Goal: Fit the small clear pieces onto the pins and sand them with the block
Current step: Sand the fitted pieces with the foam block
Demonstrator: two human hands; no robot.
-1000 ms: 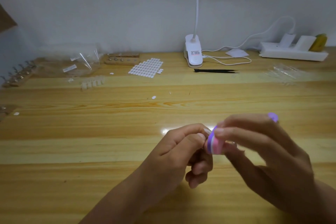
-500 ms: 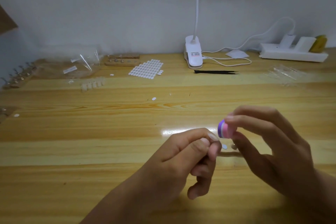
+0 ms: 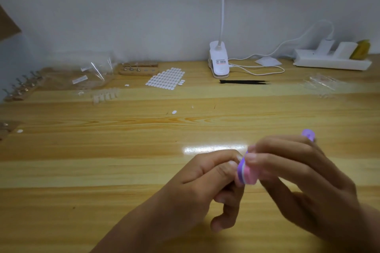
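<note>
The right hand [image 3: 298,181] grips the pink-and-purple sanding block [image 3: 246,174] between thumb and fingers, holding it up off the bench [image 3: 102,170] near the front edge. The left hand [image 3: 205,187] is curled, its thumb and forefinger pinched tight against the block's purple face. Whatever sits between them is hidden, so I cannot tell what it grips, if anything.

Well back on the left a row of small clear pieces [image 3: 106,95] lies just in front of some crumpled plastic bags [image 3: 90,74]. Beside the bags a wooden holder [image 3: 137,69] carries a few pins, and next to it lies a sheet of white ovals [image 3: 166,78]. One loose oval [image 3: 174,112] lies mid-bench. Black tweezers [image 3: 244,82] rest by the lamp's clip [image 3: 219,61].
</note>
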